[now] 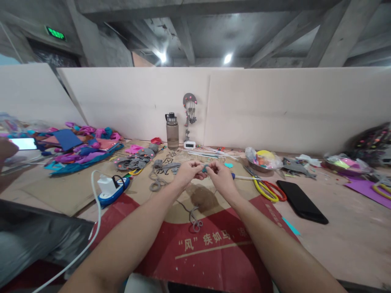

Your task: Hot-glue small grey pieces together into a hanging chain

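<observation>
My left hand (190, 170) and my right hand (219, 175) meet over the cardboard, fingers pinched together on a small grey-blue piece (205, 168), which looks like felt. Most of that piece is hidden by the fingertips. Below the hands, a thin grey cord (194, 221) lies in loose loops on the red printed cardboard (189, 264). Left of my left hand is a tangle of grey cord and strips (157, 173). Just beyond my right hand lies a tool with a blue handle and pale shaft (246, 178).
Scissors with yellow and red handles (269, 190) and a black phone (302, 201) lie on the right. A water bottle (172, 132) stands at the back, near a hanging grey felt ornament (190, 99). A blue power strip (114, 194) with a white cable sits left. Another person's hand (7, 148) shows far left.
</observation>
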Demonstrator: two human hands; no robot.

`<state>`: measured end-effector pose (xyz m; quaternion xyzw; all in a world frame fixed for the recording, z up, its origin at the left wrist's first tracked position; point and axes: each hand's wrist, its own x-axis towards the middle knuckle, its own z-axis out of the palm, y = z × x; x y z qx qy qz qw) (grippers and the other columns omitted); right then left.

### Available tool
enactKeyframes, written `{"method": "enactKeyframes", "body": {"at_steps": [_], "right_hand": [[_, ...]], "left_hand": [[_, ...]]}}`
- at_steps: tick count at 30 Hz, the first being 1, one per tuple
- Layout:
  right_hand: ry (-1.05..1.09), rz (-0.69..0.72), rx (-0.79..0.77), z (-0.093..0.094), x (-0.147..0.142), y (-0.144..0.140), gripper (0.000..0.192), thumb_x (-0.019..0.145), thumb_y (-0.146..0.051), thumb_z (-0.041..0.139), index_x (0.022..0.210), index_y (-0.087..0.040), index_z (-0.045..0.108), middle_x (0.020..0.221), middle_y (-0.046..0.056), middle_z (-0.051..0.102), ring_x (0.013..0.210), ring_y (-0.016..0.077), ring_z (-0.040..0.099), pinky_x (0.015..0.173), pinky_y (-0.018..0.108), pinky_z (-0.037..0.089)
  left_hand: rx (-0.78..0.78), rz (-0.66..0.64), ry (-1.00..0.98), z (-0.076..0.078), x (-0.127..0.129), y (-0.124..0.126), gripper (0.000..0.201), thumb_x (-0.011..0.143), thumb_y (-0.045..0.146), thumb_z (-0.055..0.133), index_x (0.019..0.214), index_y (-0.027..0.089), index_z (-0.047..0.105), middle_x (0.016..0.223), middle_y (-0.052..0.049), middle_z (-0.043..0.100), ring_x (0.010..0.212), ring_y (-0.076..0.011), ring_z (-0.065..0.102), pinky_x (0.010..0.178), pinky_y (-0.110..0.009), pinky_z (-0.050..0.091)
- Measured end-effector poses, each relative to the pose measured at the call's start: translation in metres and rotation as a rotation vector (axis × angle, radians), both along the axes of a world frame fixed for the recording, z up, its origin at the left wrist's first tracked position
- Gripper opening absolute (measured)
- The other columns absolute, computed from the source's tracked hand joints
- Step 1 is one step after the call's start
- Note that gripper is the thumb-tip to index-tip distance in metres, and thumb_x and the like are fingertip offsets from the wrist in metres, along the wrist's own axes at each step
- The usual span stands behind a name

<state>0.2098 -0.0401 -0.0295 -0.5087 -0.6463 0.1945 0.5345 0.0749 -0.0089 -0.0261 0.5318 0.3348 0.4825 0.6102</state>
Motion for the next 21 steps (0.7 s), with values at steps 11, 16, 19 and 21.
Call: {"method": "enactKeyframes", "body": {"at_steps": [11,16,19,21], "right_hand": [[-0.059,0.016,-0.001,-0.006,0.006,0.005,0.024,0.079,-0.039,0.049,0.068,-0.019,0.054,0.061,-0.002,0.051,0.06,0.0136,0.045,0.059,0.026,0.033],[-0.067,0.017,-0.025,-0.003,0.005,0.003,0.025,0.077,-0.041,0.051,0.065,-0.019,0.053,0.058,-0.003,0.049,0.058,0.0131,0.044,0.057,0.026,0.033],[-0.044,0.033,-0.061,0.001,0.006,0.001,0.027,0.074,-0.043,0.054,0.063,-0.019,0.054,0.058,-0.003,0.049,0.057,0.0128,0.043,0.055,0.025,0.032],[-0.003,0.062,-0.107,0.005,0.006,-0.001,0.027,0.073,-0.045,0.055,0.064,-0.019,0.054,0.058,-0.003,0.047,0.056,0.0123,0.042,0.052,0.024,0.031]], "left_hand": [[0.159,0.37,0.076,-0.002,-0.023,0.027,0.014,0.07,0.025,0.064,0.072,0.013,0.057,0.052,0.002,0.057,0.043,-0.009,0.056,0.038,-0.016,0.037],[0.127,0.469,-0.005,-0.007,-0.034,0.043,0.016,0.068,0.026,0.065,0.072,0.014,0.056,0.054,0.002,0.056,0.045,-0.0096,0.057,0.037,-0.016,0.036],[0.113,0.493,-0.038,-0.01,-0.038,0.049,0.016,0.067,0.027,0.065,0.07,0.014,0.056,0.053,0.002,0.055,0.045,-0.0102,0.057,0.038,-0.017,0.037],[0.096,0.504,-0.071,-0.012,-0.041,0.053,0.017,0.067,0.027,0.066,0.069,0.014,0.056,0.054,0.002,0.056,0.046,-0.0106,0.057,0.039,-0.017,0.038]]}}
